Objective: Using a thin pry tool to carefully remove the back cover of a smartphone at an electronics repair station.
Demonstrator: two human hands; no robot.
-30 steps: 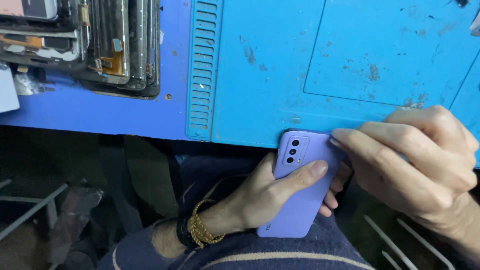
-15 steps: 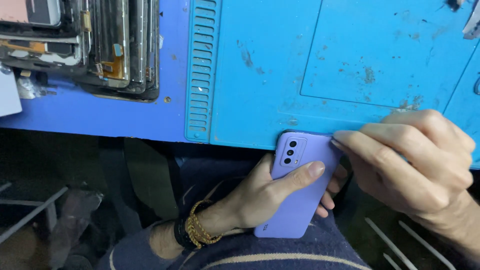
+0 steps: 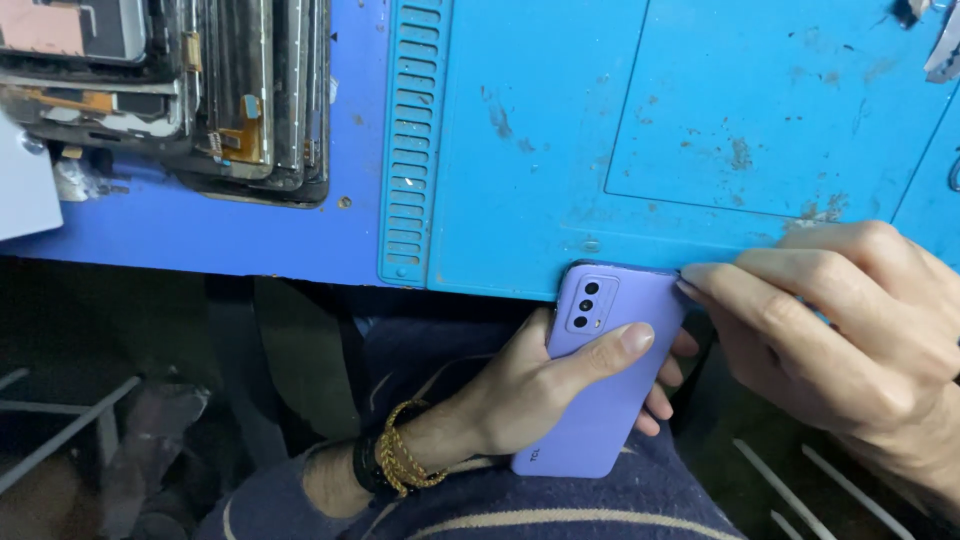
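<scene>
At lower centre, the left hand (image 3: 545, 385) gripped a lilac smartphone (image 3: 610, 370), camera side up, against the blue repair mat's (image 3: 540, 150) edge. The right hand's fingertips (image 3: 700, 280) pinched its upper-right corner. Hard prying there might crack the back cover or slip.

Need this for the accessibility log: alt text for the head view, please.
A left hand grips a lilac phone, back up, at the edge of a blue work mat, while the right hand's fingers press at its top corner. Stripped phone screens are stacked upper left.
</scene>
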